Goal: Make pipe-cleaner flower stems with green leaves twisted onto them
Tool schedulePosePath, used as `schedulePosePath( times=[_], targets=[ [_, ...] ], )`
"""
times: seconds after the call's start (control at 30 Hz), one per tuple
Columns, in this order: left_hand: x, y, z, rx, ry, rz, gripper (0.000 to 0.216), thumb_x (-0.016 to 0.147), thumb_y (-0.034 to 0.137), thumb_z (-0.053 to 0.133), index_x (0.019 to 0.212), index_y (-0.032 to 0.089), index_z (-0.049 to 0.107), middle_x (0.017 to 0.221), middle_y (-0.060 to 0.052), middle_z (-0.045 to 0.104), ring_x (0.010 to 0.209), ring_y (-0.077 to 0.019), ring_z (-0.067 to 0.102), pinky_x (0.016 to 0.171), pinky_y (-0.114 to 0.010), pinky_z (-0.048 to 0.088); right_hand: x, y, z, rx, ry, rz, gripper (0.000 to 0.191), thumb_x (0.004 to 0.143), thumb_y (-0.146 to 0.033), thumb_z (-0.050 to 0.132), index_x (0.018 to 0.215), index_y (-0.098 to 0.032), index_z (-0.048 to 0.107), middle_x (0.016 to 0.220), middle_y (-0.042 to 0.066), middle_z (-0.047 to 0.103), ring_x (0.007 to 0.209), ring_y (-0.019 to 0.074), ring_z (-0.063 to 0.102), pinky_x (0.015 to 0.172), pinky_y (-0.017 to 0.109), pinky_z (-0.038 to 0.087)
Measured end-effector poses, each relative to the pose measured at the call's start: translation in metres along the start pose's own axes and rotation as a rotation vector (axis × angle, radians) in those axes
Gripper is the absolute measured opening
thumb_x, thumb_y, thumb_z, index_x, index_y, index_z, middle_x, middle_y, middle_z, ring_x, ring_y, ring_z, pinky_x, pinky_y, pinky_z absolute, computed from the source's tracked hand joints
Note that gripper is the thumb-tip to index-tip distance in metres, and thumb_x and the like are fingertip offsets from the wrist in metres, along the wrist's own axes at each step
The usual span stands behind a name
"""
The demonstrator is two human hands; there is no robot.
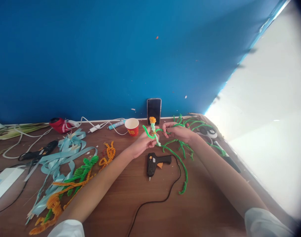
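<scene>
My left hand (143, 143) is closed around a small pipe-cleaner figure (152, 120) with an orange top and a pale green stem. A bright green pipe cleaner (147, 132) crosses the stem and curves toward my right hand (178, 131). The fingertips of that right hand are pinched on its strand, just right of the figure. From near the left hand, a long green pipe cleaner (185, 169) arcs down over the table. Below both hands lies a black glue gun (152, 165), nozzle toward me, touched by neither hand.
A phone (154, 108) leans against the blue wall behind a red paper cup (132, 127). Blue ribbon (56, 161) and orange pipe cleaners (55, 204) are heaped at left, near another black glue gun (41, 151). The front glue gun's cord (150, 203) runs across the table (195, 210).
</scene>
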State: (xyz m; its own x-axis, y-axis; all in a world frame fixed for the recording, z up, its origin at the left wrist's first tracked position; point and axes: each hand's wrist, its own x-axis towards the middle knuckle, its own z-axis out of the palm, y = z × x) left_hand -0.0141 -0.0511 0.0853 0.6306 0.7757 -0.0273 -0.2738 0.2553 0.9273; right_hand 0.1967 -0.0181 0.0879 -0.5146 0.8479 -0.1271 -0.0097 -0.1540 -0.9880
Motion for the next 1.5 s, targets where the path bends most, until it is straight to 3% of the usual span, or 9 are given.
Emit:
schedulePosePath(
  times=[0.27, 0.43, 0.6, 0.87, 1.0, 1.27, 1.5],
  targets=[
    [0.003, -0.001, 0.000, 0.048, 0.021, 0.048, 0.046, 0.090, 0.041, 0.050, 0.132, 0.024, 0.045, 0.090, -0.003, 0.054, 0.060, -0.0057, 0.040, 0.053, -0.020, 0.027, 0.001, -0.001, 0.000, 0.010, 0.046, 0.029, 0.005, 0.065, -0.013, 0.056, 0.067, -0.017, 0.057, 0.061, -0.001, 0.057, 0.062, 0.0110, 0.052, 0.062, 0.023, 0.038],
    [0.004, -0.005, -0.003, 0.255, 0.067, 0.080, 0.051, 0.091, 0.048, 0.046, 0.134, 0.022, 0.045, 0.088, -0.003, 0.055, 0.059, -0.0065, 0.041, 0.051, -0.021, 0.028, 0.001, 0.000, -0.003, 0.022, 0.053, 0.028, 0.005, 0.065, -0.013, 0.057, 0.067, -0.017, 0.057, 0.062, -0.001, 0.057, 0.062, 0.0111, 0.051, 0.062, 0.024, 0.039],
    [0.008, -0.009, -0.008, 0.408, 0.124, 0.162, 0.047, 0.091, 0.048, 0.045, 0.125, 0.017, 0.054, 0.079, -0.002, 0.056, 0.055, -0.0058, 0.039, 0.052, -0.021, 0.031, 0.002, 0.001, -0.008, 0.041, 0.066, 0.016, 0.006, 0.064, -0.014, 0.060, 0.068, -0.017, 0.057, 0.062, 0.000, 0.057, 0.062, 0.0119, 0.051, 0.063, 0.025, 0.040],
    [0.010, -0.008, -0.010, 0.397, 0.196, 0.183, 0.045, 0.086, 0.050, 0.052, 0.114, 0.015, 0.058, 0.066, 0.002, 0.053, 0.048, -0.0052, 0.035, 0.045, -0.020, 0.027, 0.002, 0.000, -0.010, 0.037, 0.064, 0.009, 0.005, 0.065, -0.016, 0.060, 0.068, -0.018, 0.057, 0.063, 0.001, 0.057, 0.064, 0.0130, 0.052, 0.062, 0.026, 0.041],
    [0.010, -0.009, -0.009, 0.384, 0.174, 0.185, 0.042, 0.088, 0.048, 0.051, 0.111, 0.014, 0.056, 0.070, 0.000, 0.059, 0.047, -0.0043, 0.035, 0.045, -0.019, 0.027, 0.002, -0.001, -0.013, 0.054, 0.090, 0.008, 0.006, 0.066, -0.016, 0.062, 0.070, -0.018, 0.058, 0.065, 0.001, 0.057, 0.064, 0.0130, 0.052, 0.062, 0.025, 0.042],
    [0.012, -0.012, -0.009, 0.297, 0.122, 0.172, 0.036, 0.089, 0.050, 0.047, 0.101, 0.016, 0.041, 0.090, -0.010, 0.071, 0.054, -0.0092, 0.057, 0.052, -0.021, 0.041, -0.001, -0.006, -0.012, 0.135, 0.140, -0.046, 0.011, 0.068, -0.018, 0.067, 0.075, -0.018, 0.059, 0.074, -0.001, 0.057, 0.060, 0.0092, 0.051, 0.056, 0.023, 0.042],
    [0.012, -0.017, -0.011, 0.368, 0.134, 0.130, 0.037, 0.088, 0.049, 0.050, 0.094, 0.013, 0.051, 0.092, -0.012, 0.070, 0.071, -0.0140, 0.064, 0.059, -0.023, 0.046, -0.006, -0.010, -0.007, 0.080, 0.128, 0.078, 0.020, 0.079, -0.037, 0.062, 0.089, -0.021, 0.060, 0.089, 0.004, 0.065, 0.067, 0.0141, 0.061, 0.042, 0.019, 0.032]
  ],
)
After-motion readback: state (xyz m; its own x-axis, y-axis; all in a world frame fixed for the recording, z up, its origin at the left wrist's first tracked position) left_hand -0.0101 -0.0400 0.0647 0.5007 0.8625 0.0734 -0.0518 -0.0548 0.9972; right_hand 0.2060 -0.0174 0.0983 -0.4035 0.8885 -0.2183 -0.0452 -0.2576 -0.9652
